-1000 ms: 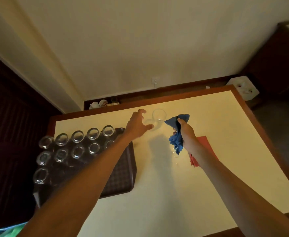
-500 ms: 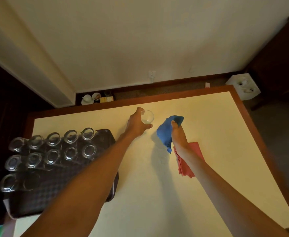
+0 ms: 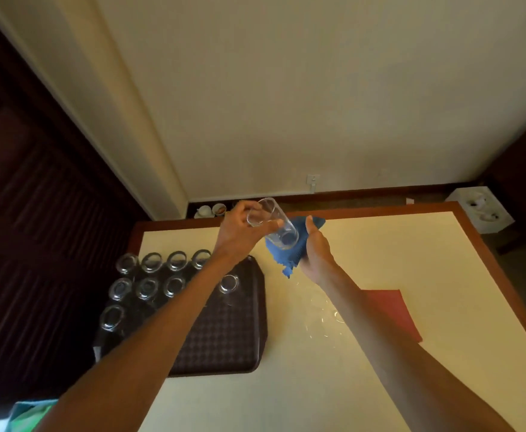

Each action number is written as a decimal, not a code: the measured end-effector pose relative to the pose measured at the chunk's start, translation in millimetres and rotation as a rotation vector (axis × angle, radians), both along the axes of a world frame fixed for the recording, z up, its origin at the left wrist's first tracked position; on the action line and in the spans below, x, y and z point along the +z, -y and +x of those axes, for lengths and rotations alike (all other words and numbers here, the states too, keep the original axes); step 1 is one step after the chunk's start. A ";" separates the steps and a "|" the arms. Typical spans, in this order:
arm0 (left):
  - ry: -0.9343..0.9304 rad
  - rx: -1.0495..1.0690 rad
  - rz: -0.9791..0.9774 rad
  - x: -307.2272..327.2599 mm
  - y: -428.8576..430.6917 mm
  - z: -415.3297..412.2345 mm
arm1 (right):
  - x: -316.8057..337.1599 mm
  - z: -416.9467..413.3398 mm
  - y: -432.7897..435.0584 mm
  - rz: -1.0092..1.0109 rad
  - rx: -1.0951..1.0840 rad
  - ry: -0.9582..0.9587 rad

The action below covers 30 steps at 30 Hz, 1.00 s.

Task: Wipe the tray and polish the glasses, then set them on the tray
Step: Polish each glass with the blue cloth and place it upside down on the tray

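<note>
Both our hands are up over the far side of the table (image 3: 380,244). Our left hand (image 3: 239,235) grips a clear glass (image 3: 271,221), which is tilted, with its lower end against the blue cloth (image 3: 282,254). Our right hand (image 3: 316,247) holds that cloth in its palm with the thumb pointing up. Rows of other glasses (image 3: 149,288) stand on the dark checked tray (image 3: 224,338) at the table's left. A red cloth (image 3: 389,310) lies flat beside our right forearm.

glasses (image 3: 149,277) crowd tray's (image 3: 224,344) far half, near half free
</note>
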State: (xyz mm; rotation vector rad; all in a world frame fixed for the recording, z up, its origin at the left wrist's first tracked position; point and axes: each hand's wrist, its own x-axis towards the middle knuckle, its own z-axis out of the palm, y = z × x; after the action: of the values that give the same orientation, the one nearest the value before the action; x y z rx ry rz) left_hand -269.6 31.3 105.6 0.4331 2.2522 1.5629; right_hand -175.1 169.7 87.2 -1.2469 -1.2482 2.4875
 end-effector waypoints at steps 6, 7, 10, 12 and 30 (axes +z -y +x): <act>-0.120 -0.006 -0.017 38.4 87.9 -4.1 | 44.3 -15.7 79.9 -0.013 0.054 -0.057; -0.150 -0.003 -0.023 45.5 107.5 -6.7 | 50.8 -16.5 97.3 -0.005 0.068 -0.052; -0.196 0.038 -0.031 61.3 147.6 -18.9 | 66.0 -17.5 130.5 0.050 0.113 -0.032; -0.152 0.110 0.039 72.3 173.5 -26.9 | 80.4 -21.5 151.9 0.111 0.115 -0.042; 0.597 0.233 0.593 132.7 262.0 -15.0 | 145.8 -60.9 312.7 0.786 0.500 -0.334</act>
State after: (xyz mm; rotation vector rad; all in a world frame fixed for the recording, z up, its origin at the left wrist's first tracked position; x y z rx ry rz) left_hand -284.6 -230.7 238.3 -0.1566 1.4111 2.1236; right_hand -236.0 -143.0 233.0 -0.3430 -2.2875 1.9293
